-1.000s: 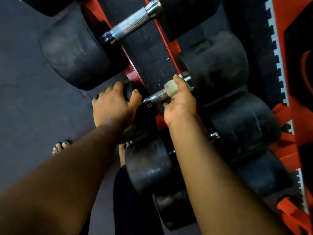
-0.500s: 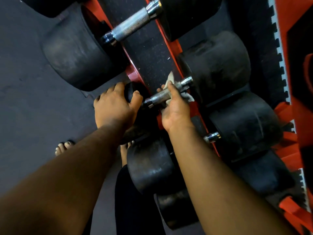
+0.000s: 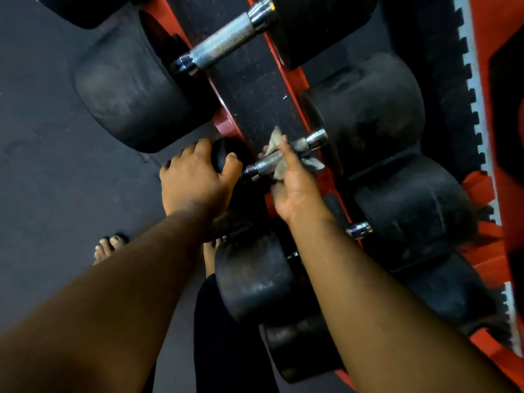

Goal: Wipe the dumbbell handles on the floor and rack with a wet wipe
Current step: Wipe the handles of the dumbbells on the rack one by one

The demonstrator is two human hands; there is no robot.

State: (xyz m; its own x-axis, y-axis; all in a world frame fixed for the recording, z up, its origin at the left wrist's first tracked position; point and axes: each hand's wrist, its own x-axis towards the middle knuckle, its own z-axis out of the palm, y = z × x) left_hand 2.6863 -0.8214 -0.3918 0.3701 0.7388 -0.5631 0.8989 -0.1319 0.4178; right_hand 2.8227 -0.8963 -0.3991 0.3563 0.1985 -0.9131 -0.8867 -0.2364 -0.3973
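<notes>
Dumbbell: the one being wiped lies across the rack, just in front of the person; its near head is under the left hand, its far head sits on the right side.
Floor: dark grey, on the left; bare toes show beside the left forearm.
Left hand: the left hand rests on the near black head, fingers and thumb curled over its rim.
Handle: knurled metal, running up to the right between the two heads; a bare stretch shows between the hands.
Wipe: pale and crumpled, wrapped round the handle, its ends sticking out above and below the right fingers.
Right hand: the right hand grips wipe and handle together, thumb over the top.
Big dumbbell: a larger one lies farther up the rack, its handle bare.
Near dumbbells: more black heads lie under the right forearm and to its right.
Mat: black with a toothed edge, at far right.
</notes>
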